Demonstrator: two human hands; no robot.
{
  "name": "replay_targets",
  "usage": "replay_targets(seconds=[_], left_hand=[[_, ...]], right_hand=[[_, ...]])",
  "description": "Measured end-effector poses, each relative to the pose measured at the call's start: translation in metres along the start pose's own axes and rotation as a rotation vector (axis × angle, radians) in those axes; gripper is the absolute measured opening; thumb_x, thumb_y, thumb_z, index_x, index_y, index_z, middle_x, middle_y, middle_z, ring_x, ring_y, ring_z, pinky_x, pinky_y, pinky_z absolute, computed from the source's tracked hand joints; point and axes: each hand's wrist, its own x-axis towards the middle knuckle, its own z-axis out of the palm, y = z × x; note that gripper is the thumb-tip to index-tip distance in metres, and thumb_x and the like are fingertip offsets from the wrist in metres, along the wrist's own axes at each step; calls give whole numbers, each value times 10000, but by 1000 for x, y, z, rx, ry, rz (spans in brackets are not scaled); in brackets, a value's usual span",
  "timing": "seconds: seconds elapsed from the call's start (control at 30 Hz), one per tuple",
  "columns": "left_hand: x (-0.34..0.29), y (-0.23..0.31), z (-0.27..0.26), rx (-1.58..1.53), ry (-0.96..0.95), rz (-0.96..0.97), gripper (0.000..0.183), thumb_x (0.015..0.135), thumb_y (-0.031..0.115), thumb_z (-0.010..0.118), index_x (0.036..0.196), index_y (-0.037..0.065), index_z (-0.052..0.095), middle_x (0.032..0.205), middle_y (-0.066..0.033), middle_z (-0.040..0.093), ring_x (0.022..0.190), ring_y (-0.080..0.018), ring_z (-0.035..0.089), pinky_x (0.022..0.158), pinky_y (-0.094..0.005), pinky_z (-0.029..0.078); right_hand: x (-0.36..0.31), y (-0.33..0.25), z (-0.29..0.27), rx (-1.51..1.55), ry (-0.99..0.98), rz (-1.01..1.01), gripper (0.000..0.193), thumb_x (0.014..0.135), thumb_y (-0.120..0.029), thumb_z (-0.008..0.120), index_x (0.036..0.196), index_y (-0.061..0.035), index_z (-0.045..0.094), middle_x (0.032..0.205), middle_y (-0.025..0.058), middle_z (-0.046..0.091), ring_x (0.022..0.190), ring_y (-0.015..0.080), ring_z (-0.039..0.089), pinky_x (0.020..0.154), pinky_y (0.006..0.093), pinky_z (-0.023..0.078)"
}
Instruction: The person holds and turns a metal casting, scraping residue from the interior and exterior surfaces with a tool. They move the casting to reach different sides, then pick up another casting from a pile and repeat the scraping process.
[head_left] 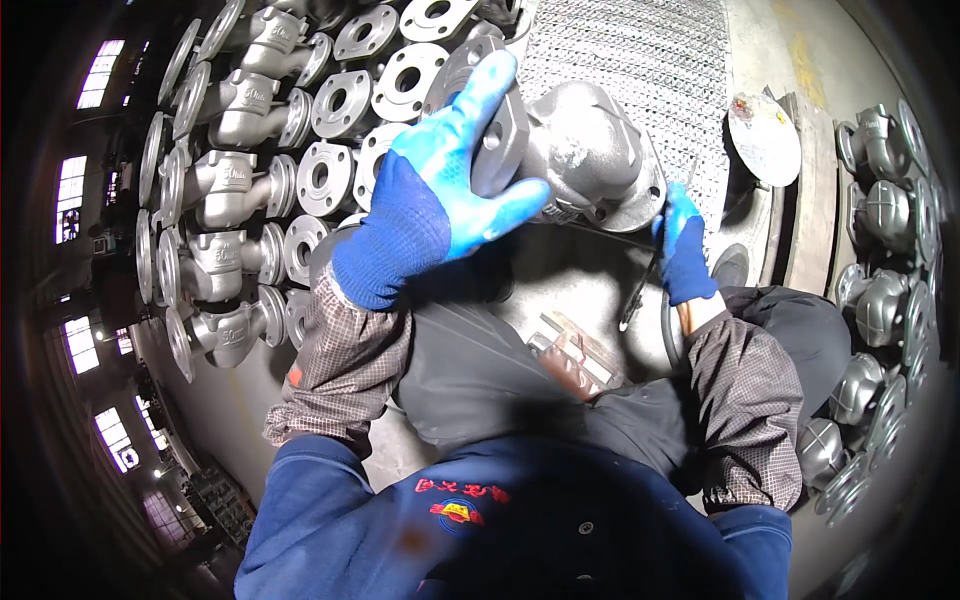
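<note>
A grey cast-metal valve body (585, 140) with round bolt-hole flanges lies on a perforated metal bench top in front of me. My left hand (450, 165), in a blue coated glove, grips its left flange, with the fingers over the rim and the thumb reaching toward the body. Beside the right flange is my right hand (682, 235), gloved alike, its fingers closed round a slim tool. Only a thin tip of that tool shows above the fingers, so its kind is unclear. A dark hose (666, 325) hangs below this hand.
Rows of similar valve bodies (232, 185) stand close on the left, and more castings (882, 215) line the right. The patterned metal bench top (630, 50) extends away from me. A round pale disc (763, 140) sits right of it, near wooden planks (812, 230).
</note>
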Motion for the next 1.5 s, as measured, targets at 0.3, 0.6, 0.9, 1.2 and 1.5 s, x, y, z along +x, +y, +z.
replay_targets(seconds=[0.3,0.6,0.9,1.2,1.5], left_hand=[[-11,-11,0,-68,40,-398,776,745,337,682,1414,94,373,1096,-178,639,980,-226,637,882,-319,486],[4,-19,0,-301,151,-608,755,811,449,670,1309,-73,448,1122,-208,621,1028,-197,600,888,-281,465],[-3,-12,-7,-472,155,-428,592,881,267,642,1327,-65,439,1258,-211,548,1088,-254,588,933,-298,452],[-9,-8,-2,-680,141,-496,601,864,247,656,1328,-68,440,1096,-106,615,955,-143,583,857,-258,459],[-9,7,-7,-1042,126,-570,536,953,341,444,1415,81,365,1404,-112,438,811,-130,558,695,-263,445]], right_hand=[[-52,-47,20,-88,-32,165,377,913,-473,505,871,-110,595,648,-18,464,563,100,462,561,360,522],[-25,-43,0,60,-195,22,403,987,-348,427,969,-7,642,681,-1,604,495,51,463,442,170,355],[-20,-8,-4,-148,-107,111,339,952,-424,477,992,-123,626,837,-12,606,700,84,529,574,230,441],[-10,-27,-1,-11,-9,-18,353,948,-396,508,778,-92,566,615,-22,432,483,82,400,448,232,362],[-66,-111,13,-179,-322,-579,422,983,-310,450,1224,25,540,952,105,668,721,121,586,713,237,471]])
